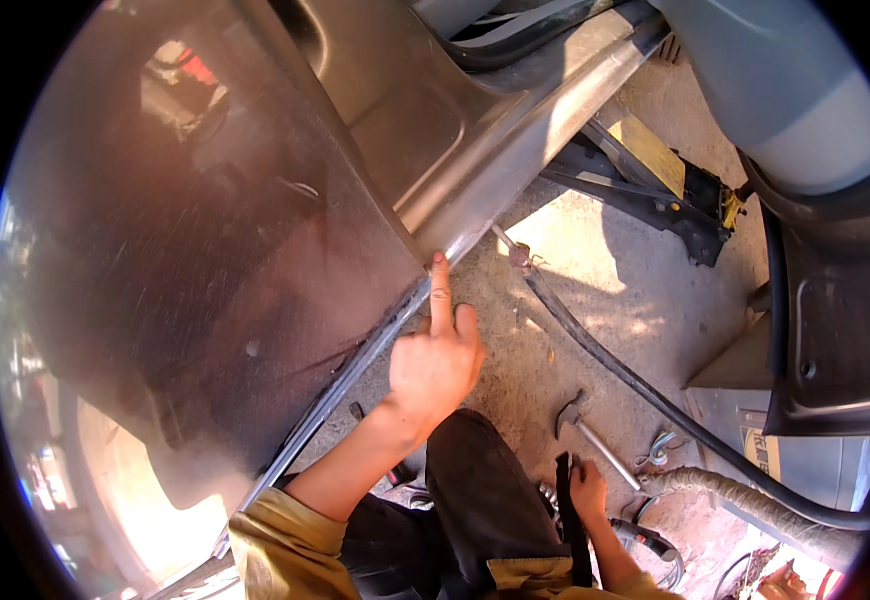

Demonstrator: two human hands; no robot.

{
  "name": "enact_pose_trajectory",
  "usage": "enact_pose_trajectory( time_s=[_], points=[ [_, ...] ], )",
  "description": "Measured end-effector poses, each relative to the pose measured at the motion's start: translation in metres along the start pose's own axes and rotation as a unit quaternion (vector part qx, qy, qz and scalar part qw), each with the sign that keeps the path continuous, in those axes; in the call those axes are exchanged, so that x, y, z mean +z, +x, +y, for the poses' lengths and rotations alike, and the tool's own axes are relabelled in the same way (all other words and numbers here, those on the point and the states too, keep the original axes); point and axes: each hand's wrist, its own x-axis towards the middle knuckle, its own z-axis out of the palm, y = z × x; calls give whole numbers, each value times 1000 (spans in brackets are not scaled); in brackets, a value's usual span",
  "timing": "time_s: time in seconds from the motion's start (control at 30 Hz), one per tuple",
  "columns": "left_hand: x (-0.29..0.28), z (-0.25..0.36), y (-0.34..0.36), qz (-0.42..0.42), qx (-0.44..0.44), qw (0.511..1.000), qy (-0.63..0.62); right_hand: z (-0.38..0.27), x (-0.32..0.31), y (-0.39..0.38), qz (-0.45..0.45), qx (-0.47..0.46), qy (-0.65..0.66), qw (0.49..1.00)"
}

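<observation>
My left hand reaches up with its index finger stretched out and the other fingers curled. The fingertip touches the brown car's sill, right by the lower corner of a dark, glossy body panel. Nothing shows in that hand. Low in the view, beside my right knee, my right hand is closed around a long, flat black strip, whose kind I cannot make out. Near the left fingertip, a short metal rod joined to a black cable meets the sill's edge.
A black and yellow metal stand is under the sill. On the concrete floor lie a hammer, a metal shackle-like piece and a wrapped hose. A car part with a cardboard box is at the right.
</observation>
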Motion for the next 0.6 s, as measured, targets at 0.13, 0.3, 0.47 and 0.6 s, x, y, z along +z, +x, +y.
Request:
enact_pose_trajectory(
  time_s=[0.13,0.3,0.47,0.6],
  points=[
    [-40,15,-29,10,-21,993,-115,-25,8,38,-46,-5,-5,999],
    [-79,19,-103,-94,-58,974,-200,-54,46,99,-71,-30,-34,996],
    [-135,8,-145,-95,-206,942,-247,-1,92,157,-32,-139,-14,990],
    [-129,-20,-149,-161,-238,929,-234,19,94,162,-139,-75,24,987]
  ],
)
